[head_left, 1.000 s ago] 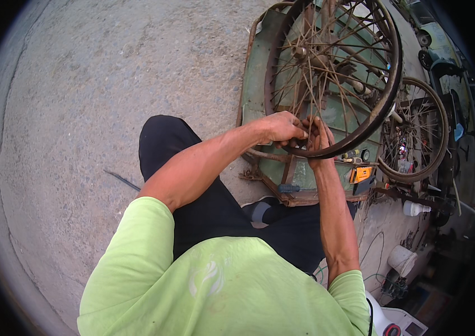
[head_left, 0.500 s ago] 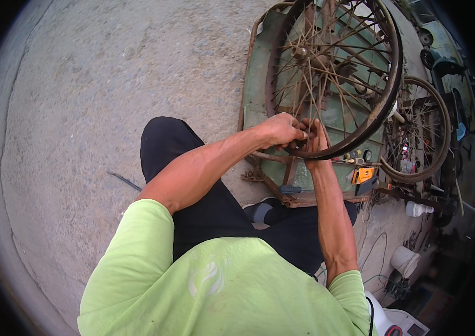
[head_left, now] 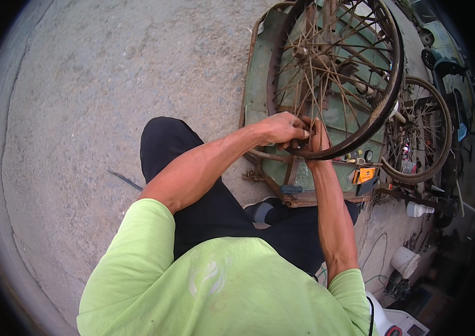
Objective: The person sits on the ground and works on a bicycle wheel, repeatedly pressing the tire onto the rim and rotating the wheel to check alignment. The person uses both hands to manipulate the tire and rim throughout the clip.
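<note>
A rusty spoked wheel (head_left: pixel 376 122) stands upright in front of me, its rim tilted. At the lower rim my left hand (head_left: pixel 288 130) is closed, fingertips pinched on a spoke close to the rim. My right hand (head_left: pixel 320 139) reaches up past the rim from below, right beside the left fingertips. Its fingers are bent among the spokes; the rim and the other hand partly cover them, so what they hold is hidden. Several rusty spokes run from the hub (head_left: pixel 320 60) down to both hands.
Behind the wheel lies a green metal cart body (head_left: pixel 257 92) with a rusty frame. On its near edge are a screwdriver (head_left: pixel 290 189) and an orange-and-black box (head_left: pixel 364 176). A second spoked wheel (head_left: pixel 447 126) is at the right. A thin metal rod (head_left: pixel 124 180) lies on the concrete at left.
My left hand has shifted very slightly at the spokes by the rim. The wheel and my right hand stay nearly in place.
</note>
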`<state>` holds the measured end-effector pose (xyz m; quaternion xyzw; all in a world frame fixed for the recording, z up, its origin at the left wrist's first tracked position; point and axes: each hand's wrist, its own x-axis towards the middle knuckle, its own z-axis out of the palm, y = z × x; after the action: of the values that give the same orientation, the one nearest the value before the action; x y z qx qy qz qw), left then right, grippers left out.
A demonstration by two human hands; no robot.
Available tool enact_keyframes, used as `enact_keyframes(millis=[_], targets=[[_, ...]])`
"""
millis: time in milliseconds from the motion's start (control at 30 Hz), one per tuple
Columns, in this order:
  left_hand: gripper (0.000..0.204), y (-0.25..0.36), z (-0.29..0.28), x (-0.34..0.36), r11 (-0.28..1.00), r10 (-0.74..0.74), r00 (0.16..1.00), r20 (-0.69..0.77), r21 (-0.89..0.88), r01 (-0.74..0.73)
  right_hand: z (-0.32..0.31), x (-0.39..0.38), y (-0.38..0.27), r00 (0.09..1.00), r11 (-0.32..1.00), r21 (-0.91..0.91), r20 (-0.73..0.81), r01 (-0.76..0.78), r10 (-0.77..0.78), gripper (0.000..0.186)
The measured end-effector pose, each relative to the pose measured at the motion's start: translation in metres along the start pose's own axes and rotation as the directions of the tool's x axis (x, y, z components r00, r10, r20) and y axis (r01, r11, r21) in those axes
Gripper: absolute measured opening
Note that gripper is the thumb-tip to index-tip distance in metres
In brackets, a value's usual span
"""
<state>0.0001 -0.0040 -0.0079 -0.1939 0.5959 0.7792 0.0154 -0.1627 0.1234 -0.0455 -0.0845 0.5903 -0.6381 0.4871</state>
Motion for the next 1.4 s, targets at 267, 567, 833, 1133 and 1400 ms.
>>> enact_keyframes(millis=[267,567,833,1133,1400], targets=[[0.034,0.011,0.01,-0.012,0.996,0.027,1.0,-0.013,0.082,-0.026,0.012,0.032,-0.008,0.994,0.999,0.042,-0.111,0.004,0.0,0.048],[0.039,0.017,0.024,-0.017,0.89,0.321,0.942,-0.099,0.371,-0.264,0.01,0.022,-0.015,0.992,0.996,0.055,0.101,0.065,-0.07,0.057],[0.029,0.009,0.016,-0.016,0.993,-0.04,0.98,-0.195,-0.115,0.018,0.014,0.016,-0.007,0.99,0.996,-0.008,-0.101,0.094,-0.094,0.053],[0.024,0.002,0.016,-0.015,0.955,-0.065,0.993,-0.101,-0.295,0.033,0.007,0.01,0.002,0.994,0.991,0.088,-0.056,0.103,-0.098,0.044],[0.036,0.02,0.006,-0.015,0.982,0.049,0.996,-0.077,0.184,-0.034,0.004,0.004,-0.002,0.996,0.995,0.038,-0.018,0.09,-0.089,0.043]])
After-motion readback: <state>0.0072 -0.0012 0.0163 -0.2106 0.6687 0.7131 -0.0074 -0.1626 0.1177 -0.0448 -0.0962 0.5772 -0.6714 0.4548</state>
